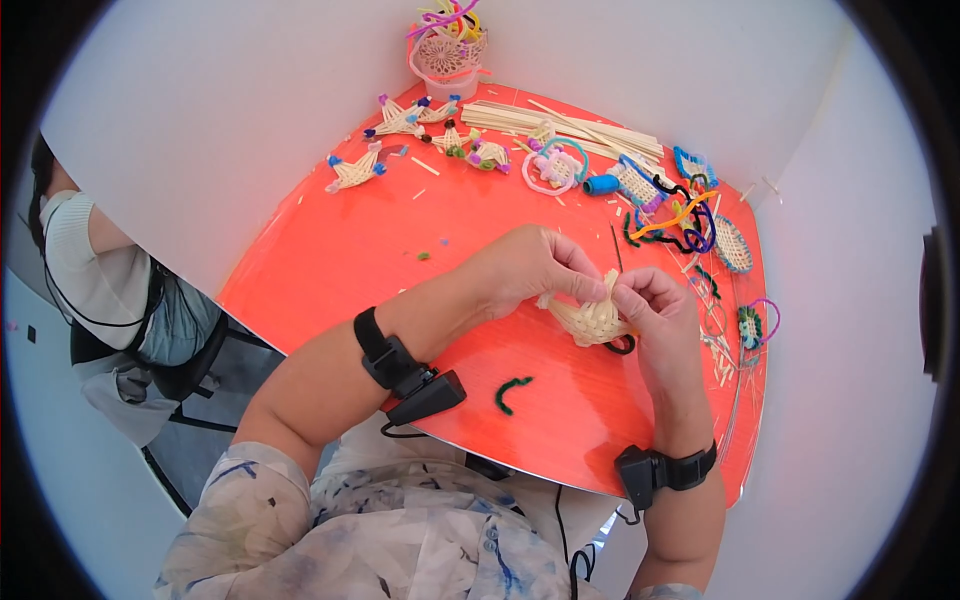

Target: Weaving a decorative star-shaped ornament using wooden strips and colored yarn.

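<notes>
A pale woven piece of flat straw strips (588, 322) is held up between my two hands over the red table. My left hand (545, 270) pinches its top with thumb and fingers. My right hand (655, 305) grips its right side near the top, fingers curled. Under the piece a black loop (624, 346) shows, and a thin dark pointed rod (616, 245) sticks out beyond the hands; whether they are one tool is hidden. A short dark green pipe cleaner (512, 394) lies curved on the table nearer to me.
Along the far side of the red table (330, 260) lie woven star shapes (400, 118), a bundle of straw strips (560, 130) and a filled pink basket (448, 70). Tangled pipe cleaners (690, 225) and an oval woven piece (733, 245) lie right. Another person (110, 270) sits left.
</notes>
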A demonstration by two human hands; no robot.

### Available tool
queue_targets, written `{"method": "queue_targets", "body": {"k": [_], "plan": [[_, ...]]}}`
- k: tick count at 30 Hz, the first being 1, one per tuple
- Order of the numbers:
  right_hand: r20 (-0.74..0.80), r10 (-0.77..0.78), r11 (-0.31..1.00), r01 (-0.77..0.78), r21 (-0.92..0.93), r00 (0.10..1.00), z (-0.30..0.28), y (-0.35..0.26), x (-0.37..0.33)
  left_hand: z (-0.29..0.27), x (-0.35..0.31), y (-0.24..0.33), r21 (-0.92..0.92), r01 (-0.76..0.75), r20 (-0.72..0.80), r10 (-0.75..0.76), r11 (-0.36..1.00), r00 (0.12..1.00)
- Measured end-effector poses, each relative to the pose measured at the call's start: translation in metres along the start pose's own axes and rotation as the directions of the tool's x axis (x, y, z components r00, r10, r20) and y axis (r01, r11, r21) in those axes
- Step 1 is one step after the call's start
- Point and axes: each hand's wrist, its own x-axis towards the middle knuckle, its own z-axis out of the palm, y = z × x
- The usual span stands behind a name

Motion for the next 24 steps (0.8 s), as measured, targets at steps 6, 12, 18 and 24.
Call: {"method": "queue_targets", "body": {"k": [6,12,18,24], "plan": [[-0.006,-0.022,0.997,0.022,0.068,1.000,0.003,0.003,0.003,0.001,-0.004,0.005,-0.005,0.029,0.019,-0.029,1.000,0.999],[0.015,-0.024,0.996,0.023,0.081,1.000,0.001,0.002,0.003,0.003,-0.003,-0.003,-0.152,0.047,0.046,-0.041,0.987,0.998],[-0.031,-0.068,0.995,0.070,0.071,0.997,0.004,0.007,0.003,0.007,-0.005,0.001,-0.170,-0.045,-0.023,0.041,0.984,0.999],[-0.026,-0.054,0.959,0.045,-0.280,0.998,0.004,0.006,0.002,0.004,-0.005,0.002,-0.183,-0.097,-0.095,0.081,0.978,0.992]]}}
